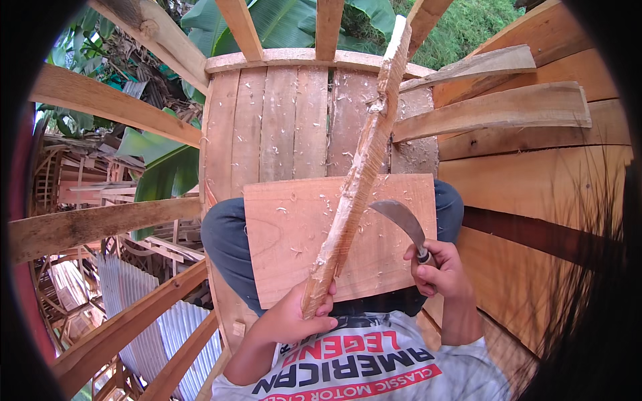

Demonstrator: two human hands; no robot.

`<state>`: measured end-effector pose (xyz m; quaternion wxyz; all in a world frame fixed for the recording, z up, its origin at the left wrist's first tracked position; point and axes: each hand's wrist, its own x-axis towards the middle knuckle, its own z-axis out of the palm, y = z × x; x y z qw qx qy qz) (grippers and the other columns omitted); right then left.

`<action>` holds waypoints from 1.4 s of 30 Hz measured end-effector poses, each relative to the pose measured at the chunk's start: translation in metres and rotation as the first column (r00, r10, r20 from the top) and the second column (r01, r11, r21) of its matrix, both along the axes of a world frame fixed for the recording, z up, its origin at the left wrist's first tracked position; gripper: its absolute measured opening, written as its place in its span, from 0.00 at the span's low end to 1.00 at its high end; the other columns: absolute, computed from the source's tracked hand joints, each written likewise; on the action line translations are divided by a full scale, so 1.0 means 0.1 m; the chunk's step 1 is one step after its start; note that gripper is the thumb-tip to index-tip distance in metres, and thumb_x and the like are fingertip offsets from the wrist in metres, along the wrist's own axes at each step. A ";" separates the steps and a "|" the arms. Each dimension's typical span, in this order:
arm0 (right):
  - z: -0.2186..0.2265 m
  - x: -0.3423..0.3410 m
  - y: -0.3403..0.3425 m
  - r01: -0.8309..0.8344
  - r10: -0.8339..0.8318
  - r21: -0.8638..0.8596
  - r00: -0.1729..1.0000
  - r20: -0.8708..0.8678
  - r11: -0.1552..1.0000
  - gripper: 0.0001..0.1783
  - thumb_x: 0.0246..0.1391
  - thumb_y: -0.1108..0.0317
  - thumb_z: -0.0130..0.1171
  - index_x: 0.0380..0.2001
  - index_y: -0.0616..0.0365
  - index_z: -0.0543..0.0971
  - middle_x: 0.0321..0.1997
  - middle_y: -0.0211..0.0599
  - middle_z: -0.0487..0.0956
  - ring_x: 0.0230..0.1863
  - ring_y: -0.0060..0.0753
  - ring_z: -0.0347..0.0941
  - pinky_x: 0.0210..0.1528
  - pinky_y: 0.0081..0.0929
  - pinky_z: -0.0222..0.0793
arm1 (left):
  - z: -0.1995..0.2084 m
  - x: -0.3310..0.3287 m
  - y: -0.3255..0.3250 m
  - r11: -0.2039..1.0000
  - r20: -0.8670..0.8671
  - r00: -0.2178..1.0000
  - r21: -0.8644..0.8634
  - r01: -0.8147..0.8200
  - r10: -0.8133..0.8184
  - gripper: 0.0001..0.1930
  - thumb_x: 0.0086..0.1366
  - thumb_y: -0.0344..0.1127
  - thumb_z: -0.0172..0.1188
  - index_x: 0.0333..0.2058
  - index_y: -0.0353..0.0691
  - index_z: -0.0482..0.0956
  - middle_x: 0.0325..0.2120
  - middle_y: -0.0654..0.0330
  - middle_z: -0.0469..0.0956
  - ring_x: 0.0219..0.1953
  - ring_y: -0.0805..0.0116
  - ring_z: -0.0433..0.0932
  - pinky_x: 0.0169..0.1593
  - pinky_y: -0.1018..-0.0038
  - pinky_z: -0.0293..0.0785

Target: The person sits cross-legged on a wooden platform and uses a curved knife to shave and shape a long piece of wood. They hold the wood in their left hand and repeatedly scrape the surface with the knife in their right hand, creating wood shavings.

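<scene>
My left hand [294,313] is closed round the lower end of a long, rough wooden slat [354,180]. The slat slants up and away to the right, with pale shaved patches and a knot along its face. In my right hand [438,271] is the handle of a curved knife [404,224], its hooked blade pointing up and to the left. A small gap shows between the blade and the slat's right side. Beneath both lies a flat wooden board [287,247] across my lap, dotted with shavings.
Two loose wooden pieces [495,110] lean at the right by a plank wall [535,180]. Shavings litter the plank floor [267,127]. Wooden rails [114,227] line the left side, with corrugated metal sheets [144,314] below. Banana leaves [281,27] hang beyond the far edge.
</scene>
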<state>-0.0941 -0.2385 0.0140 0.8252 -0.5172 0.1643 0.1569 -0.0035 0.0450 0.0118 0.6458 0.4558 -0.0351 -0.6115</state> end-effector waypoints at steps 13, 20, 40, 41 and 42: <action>0.04 0.10 0.12 -0.355 0.355 -0.004 0.935 -0.020 0.935 0.14 0.57 0.76 0.55 0.47 0.63 0.74 0.18 0.25 0.70 0.12 0.11 0.61 0.13 0.12 0.55 | 0.03 0.03 -0.09 0.989 -0.099 0.993 -0.138 0.051 -0.065 0.23 0.53 0.22 0.62 0.45 0.38 0.62 0.24 0.70 0.61 0.27 0.83 0.61 0.32 0.84 0.61; 0.03 0.11 0.14 -0.328 0.329 -0.047 0.944 0.022 0.943 0.14 0.56 0.76 0.56 0.46 0.64 0.74 0.19 0.28 0.71 0.13 0.13 0.63 0.13 0.13 0.56 | 0.06 0.01 -0.08 0.992 -0.123 0.991 -0.115 0.048 -0.062 0.23 0.53 0.22 0.62 0.46 0.38 0.62 0.24 0.70 0.61 0.27 0.84 0.61 0.32 0.85 0.62; -0.11 0.11 0.15 0.038 -0.038 0.016 0.999 -0.002 0.999 0.15 0.57 0.76 0.54 0.49 0.63 0.73 0.23 0.33 0.74 0.13 0.13 0.62 0.12 0.13 0.56 | 0.02 0.04 -0.05 0.980 -0.280 0.956 -0.199 0.029 -0.086 0.25 0.52 0.22 0.62 0.47 0.39 0.61 0.25 0.70 0.62 0.28 0.83 0.62 0.33 0.84 0.62; -0.13 0.10 0.12 0.111 -0.111 -0.008 0.994 -0.011 0.994 0.15 0.57 0.76 0.54 0.48 0.63 0.73 0.22 0.32 0.73 0.13 0.12 0.62 0.12 0.13 0.56 | 0.01 0.04 -0.05 0.979 -0.275 0.957 -0.201 0.032 -0.088 0.25 0.52 0.22 0.61 0.47 0.38 0.61 0.25 0.70 0.62 0.28 0.82 0.62 0.33 0.84 0.62; -0.17 0.11 0.05 0.078 -0.078 -0.030 0.997 0.019 0.996 0.14 0.58 0.76 0.53 0.48 0.63 0.73 0.21 0.30 0.72 0.13 0.12 0.61 0.12 0.13 0.55 | 0.00 0.04 -0.06 0.979 -0.271 0.958 -0.203 0.034 -0.090 0.25 0.52 0.22 0.61 0.47 0.38 0.61 0.25 0.69 0.62 0.28 0.82 0.62 0.33 0.84 0.62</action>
